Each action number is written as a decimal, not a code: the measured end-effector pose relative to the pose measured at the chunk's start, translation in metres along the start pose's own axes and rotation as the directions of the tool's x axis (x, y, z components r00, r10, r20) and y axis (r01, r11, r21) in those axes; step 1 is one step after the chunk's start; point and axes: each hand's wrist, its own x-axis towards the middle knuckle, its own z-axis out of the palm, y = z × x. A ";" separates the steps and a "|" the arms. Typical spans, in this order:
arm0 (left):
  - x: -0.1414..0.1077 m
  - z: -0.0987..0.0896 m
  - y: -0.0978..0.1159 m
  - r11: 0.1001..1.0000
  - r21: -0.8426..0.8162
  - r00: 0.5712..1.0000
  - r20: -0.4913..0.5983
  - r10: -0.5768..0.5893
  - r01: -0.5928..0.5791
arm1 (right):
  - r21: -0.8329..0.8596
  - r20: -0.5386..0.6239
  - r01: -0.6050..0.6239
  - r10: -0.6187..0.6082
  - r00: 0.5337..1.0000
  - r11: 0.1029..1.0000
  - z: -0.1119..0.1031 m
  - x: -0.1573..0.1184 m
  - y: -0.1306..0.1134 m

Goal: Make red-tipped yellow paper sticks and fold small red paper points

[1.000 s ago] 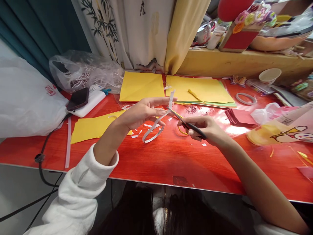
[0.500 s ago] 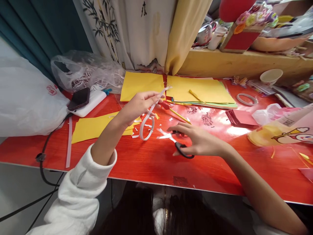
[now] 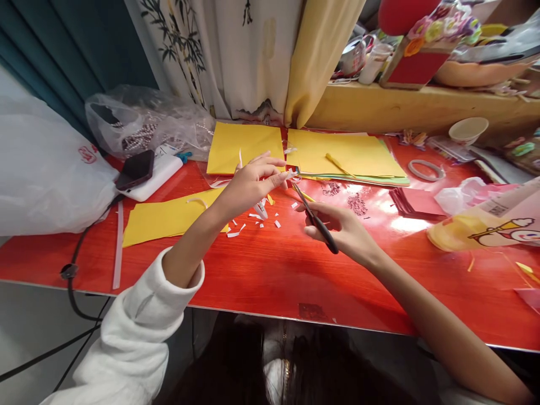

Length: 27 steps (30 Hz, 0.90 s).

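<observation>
Head view: half a second ago the scissors [image 3: 319, 224] were spread wide and apart from the left hand [image 3: 248, 185]; now their blades are nearly together, tips just beside its fingertips. The right hand [image 3: 348, 228] is curled around the black handles. The left pinches a white strip [image 3: 260, 210], partly hidden behind it, above the red table [image 3: 261, 275].

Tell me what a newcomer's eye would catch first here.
Probably the red table, stretching across the view. Above its middle, the right hand holds black-handled scissors close to a thin white strip pinched in the left hand. Bright yellow sheets lie along the table's far side.
</observation>
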 end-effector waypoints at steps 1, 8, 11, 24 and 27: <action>0.000 0.002 0.001 1.000 -0.004 1.000 -0.007 0.010 -0.010 | 0.024 -0.011 -0.018 0.018 1.000 1.000 0.001 0.001 0.001; -0.002 0.009 0.003 0.997 -0.048 0.998 0.021 0.059 -0.058 | 0.174 -0.095 0.018 -0.002 0.995 0.985 0.004 0.003 0.002; -0.002 0.009 0.001 0.995 -0.084 0.997 0.034 0.062 -0.059 | 0.180 -0.107 0.013 0.006 0.994 0.984 0.003 0.003 0.001; -0.003 0.008 0.000 0.984 -0.177 0.996 0.079 0.046 -0.031 | 0.111 -0.100 -0.003 0.014 0.995 0.994 -0.003 0.001 0.002; -0.004 0.009 0.000 0.988 -0.151 0.998 0.061 0.016 -0.007 | 0.133 -0.111 -0.014 0.029 0.993 0.991 -0.001 0.001 0.001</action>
